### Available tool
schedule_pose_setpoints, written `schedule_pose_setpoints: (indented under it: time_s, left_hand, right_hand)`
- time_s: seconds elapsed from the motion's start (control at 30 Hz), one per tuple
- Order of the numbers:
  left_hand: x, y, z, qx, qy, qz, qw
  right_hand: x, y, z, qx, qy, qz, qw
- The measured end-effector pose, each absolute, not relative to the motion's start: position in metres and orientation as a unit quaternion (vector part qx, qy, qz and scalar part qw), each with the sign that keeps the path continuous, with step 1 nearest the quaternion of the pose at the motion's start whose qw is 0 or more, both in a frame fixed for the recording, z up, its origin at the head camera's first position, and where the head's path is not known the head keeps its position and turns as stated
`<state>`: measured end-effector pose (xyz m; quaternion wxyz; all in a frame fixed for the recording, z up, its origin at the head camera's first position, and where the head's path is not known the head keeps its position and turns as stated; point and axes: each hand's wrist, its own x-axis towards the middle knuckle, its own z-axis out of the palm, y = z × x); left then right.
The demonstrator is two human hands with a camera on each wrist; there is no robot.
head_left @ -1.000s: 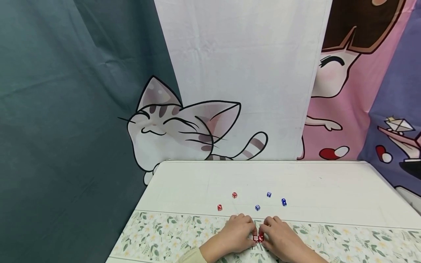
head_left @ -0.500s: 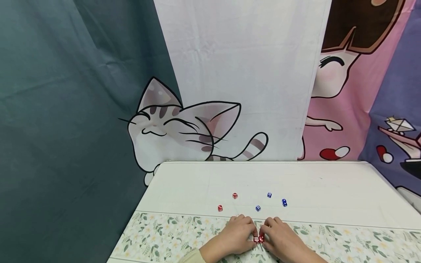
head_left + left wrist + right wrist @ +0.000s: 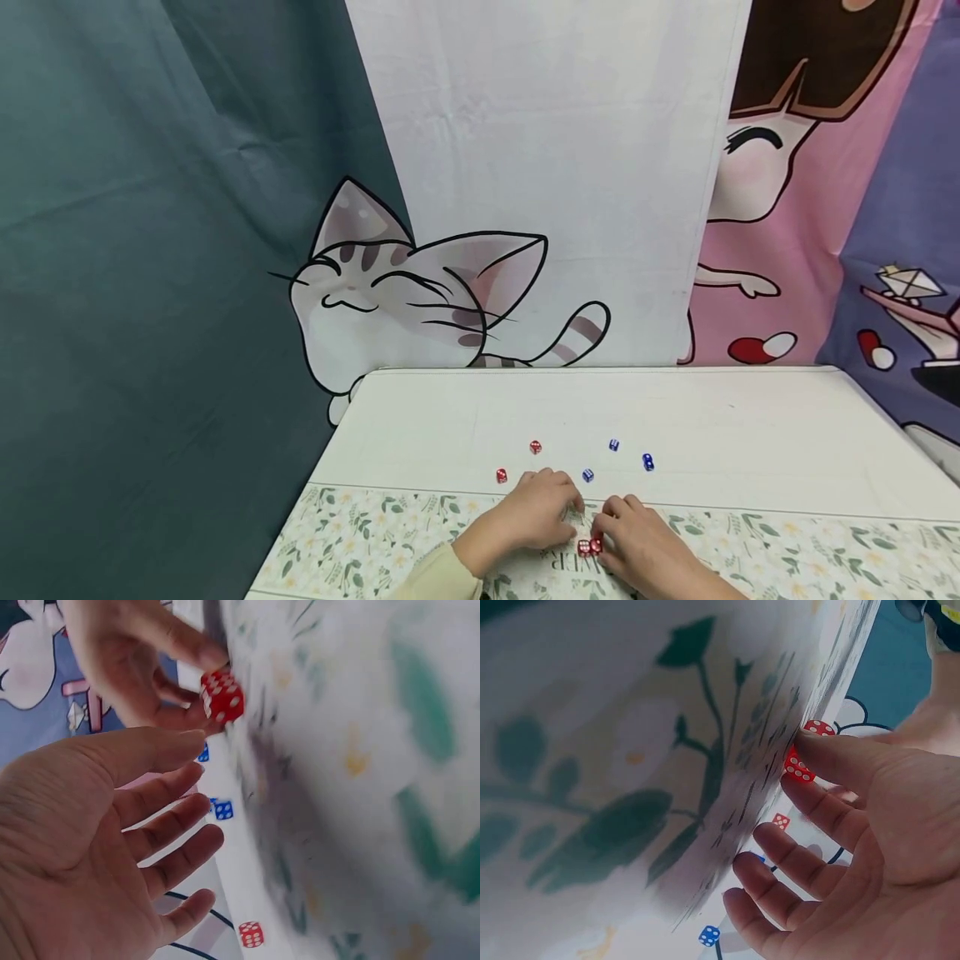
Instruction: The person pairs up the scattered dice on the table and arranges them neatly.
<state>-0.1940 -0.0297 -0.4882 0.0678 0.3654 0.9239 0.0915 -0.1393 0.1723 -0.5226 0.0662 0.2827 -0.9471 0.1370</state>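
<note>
Two red dice stand side by side on the floral cloth, the left die [image 3: 583, 547] against the right die [image 3: 597, 545]. My right hand [image 3: 641, 542] pinches the right die between thumb and index finger; its other fingers are loosely bent, as the right wrist view shows. Slightly up and left of the pair, my left hand [image 3: 534, 510] is off the dice, fingers spread with nothing between them. In the left wrist view its palm [image 3: 67, 825] faces the camera, and a red die [image 3: 223, 696] shows at the right hand's fingertips.
Beyond the hands, on the white table [image 3: 420, 425], lie two more red dice, one nearer [image 3: 502, 476] and one farther [image 3: 536, 447]. Several blue dice lie right of them: one blue die [image 3: 588, 475], another blue die [image 3: 614, 445] and a touching blue pair [image 3: 648, 462].
My left hand has let go of the left red die and moved up and left, uncovering printed letters on the cloth. The right hand and both near dice have stayed in place.
</note>
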Motion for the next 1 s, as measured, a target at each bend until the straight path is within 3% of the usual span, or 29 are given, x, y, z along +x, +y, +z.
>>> schedule_pose_setpoints:
  time_s: [0.33,1.0]
  left_hand:
    - [-0.225,-0.016,-0.495,0.312,0.940,0.135,0.026]
    - [-0.250,0.005,-0.513,0.289,0.951,0.107,0.020]
  right_hand:
    - [-0.139,0.174,-0.524,0.292,-0.942,0.139,0.092]
    - [-0.140,0.176,-0.521,0.288,-0.943,0.155,0.057]
